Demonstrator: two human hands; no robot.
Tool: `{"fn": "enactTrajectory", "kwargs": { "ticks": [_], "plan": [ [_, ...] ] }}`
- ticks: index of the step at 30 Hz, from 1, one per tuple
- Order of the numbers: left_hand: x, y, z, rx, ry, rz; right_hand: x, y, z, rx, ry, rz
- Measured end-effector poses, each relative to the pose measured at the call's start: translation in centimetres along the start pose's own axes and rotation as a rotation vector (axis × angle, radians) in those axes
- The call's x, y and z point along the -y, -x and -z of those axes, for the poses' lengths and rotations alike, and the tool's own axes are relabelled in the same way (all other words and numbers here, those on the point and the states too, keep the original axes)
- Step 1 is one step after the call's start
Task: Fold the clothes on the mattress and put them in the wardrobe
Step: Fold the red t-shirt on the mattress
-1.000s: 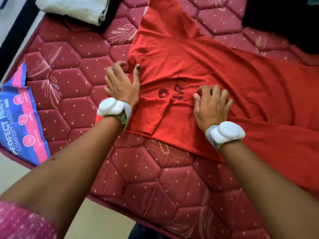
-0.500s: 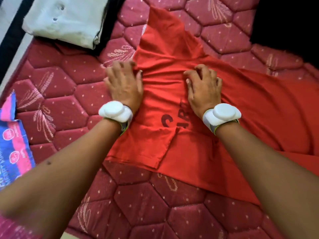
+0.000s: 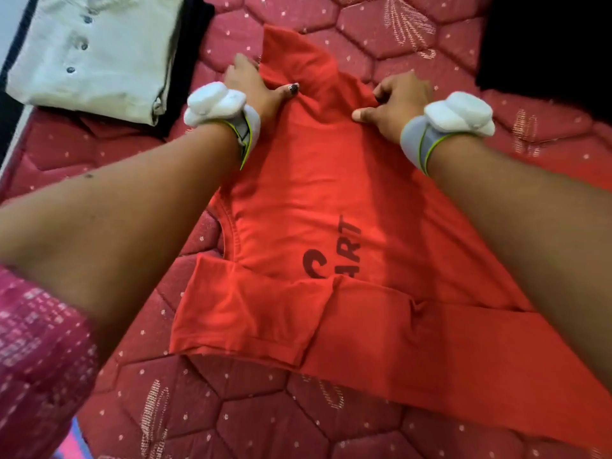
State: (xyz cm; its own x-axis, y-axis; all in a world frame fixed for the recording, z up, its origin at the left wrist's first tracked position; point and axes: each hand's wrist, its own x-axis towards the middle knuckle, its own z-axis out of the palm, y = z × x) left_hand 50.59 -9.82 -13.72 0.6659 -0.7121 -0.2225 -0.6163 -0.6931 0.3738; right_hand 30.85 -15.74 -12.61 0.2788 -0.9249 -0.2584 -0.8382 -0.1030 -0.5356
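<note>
Near edge: the mattress [image 3: 258,415], maroon and quilted in hexagons, shows bare at the bottom of the view
Shirt position: the red T-shirt [image 3: 318,200] lies spread on the mattress, neckline toward the left, one sleeve folded across the body on the near side
Shirt look: bright red knit with dark printed letters partly covered by the folded sleeve; wrinkles gather at the far end between the hands
Handling: soft, light and limp, so it will likely sag and bunch wherever it is lifted; it should slide easily over the quilting
Where to hold: judged best pinched at the far sleeve and shoulder seam with both hands spaced apart, so the fold line stays straight
Left hand: the left hand [image 3: 255,84] presses on the shirt's far left edge, thumb out flat on the cloth; whether the fingers grip the edge cannot be told, since they are hidden
Right hand: the right hand [image 3: 397,101] has fingers curled, seemingly pinching a ridge of the red fabric
Far left: a folded pale shirt [image 3: 92,58] with buttons rests on a dark garment [image 3: 188,44]
Far right: black cloth [image 3: 546,44] lies at the mattress corner
</note>
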Motion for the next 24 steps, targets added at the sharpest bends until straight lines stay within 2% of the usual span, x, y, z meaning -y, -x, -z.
{"fn": "enactTrajectory", "kwargs": {
  "ticks": [2, 4, 6, 8, 10, 13, 16, 18, 20, 24],
  "plan": [
    [-0.5, -0.8, 0.6, -0.024, 0.085, -0.052, 0.8, -0.3, 0.4, -0.073, -0.037, -0.010],
    [-0.9, -0.9, 1.5, -0.123, 0.163, -0.036, 1.2, 0.1, 0.2, -0.153, -0.082, -0.011],
    [-0.7, -0.1, 2.1, -0.167, 0.334, -0.013, 1.0, 0.7, -0.6, -0.141, -0.294, -0.054],
    [-0.2, 2.0, 2.8, -0.062, 0.725, -0.013, 1.1, 2.1, -1.0, -0.061, -0.604, -0.089],
    [1.0, 4.9, 4.2, 0.083, 1.045, -0.045, 0.7, 4.3, -1.1, -0.096, -0.701, 0.054],
    [4.0, 10.0, 6.8, 0.257, 1.245, -0.077, -1.0, 9.6, -1.1, -0.242, -0.471, 0.479],
    [8.7, 15.0, 6.5, 0.373, 1.348, 0.135, -4.1, 14.5, -3.6, -0.061, -0.234, 0.747],
    [10.6, 17.5, 5.0, 0.377, 1.421, 0.358, -5.5, 16.0, -4.9, 0.042, -0.151, 0.741],
    [10.9, 18.5, 3.6, 0.293, 1.421, 0.470, -5.3, 16.3, -5.2, 0.046, -0.143, 0.683],
    [9.5, 18.4, 3.1, 0.006, 1.311, 0.284, -3.3, 17.5, -4.5, -0.084, -0.151, 0.719]
  ]
}}
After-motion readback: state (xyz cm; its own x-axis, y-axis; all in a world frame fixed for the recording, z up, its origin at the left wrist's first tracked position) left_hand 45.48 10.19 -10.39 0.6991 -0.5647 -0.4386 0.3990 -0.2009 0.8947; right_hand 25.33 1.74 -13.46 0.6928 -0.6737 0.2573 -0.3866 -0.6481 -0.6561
